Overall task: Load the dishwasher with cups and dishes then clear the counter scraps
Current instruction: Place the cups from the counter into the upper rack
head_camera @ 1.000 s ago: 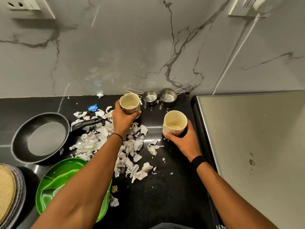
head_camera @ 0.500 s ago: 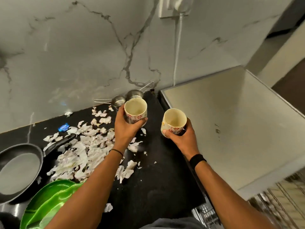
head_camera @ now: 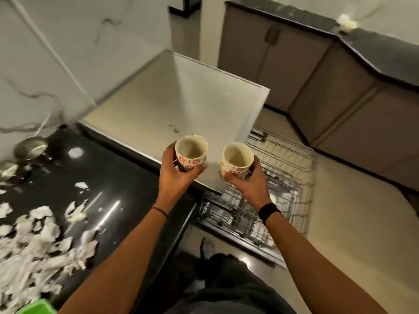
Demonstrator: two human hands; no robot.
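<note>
While both forearms reach toward twelve o'clock, the black counter (head_camera: 108,189) fills the nine o'clock side, strewn with white scraps (head_camera: 40,245) toward eight o'clock. At four o'clock from the cups, the wire dishwasher rack (head_camera: 288,177) stands pulled out, low over the floor. Left hand (head_camera: 176,177) is clamped around one flowered cup (head_camera: 191,154), upright, above the counter's edge. Right hand (head_camera: 247,182) is wrapped around the second cup (head_camera: 237,158), upright over the rack.

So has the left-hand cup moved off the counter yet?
Yes. The left-hand cup has moved right, off the black counter, and is now over the white appliance top.
</note>
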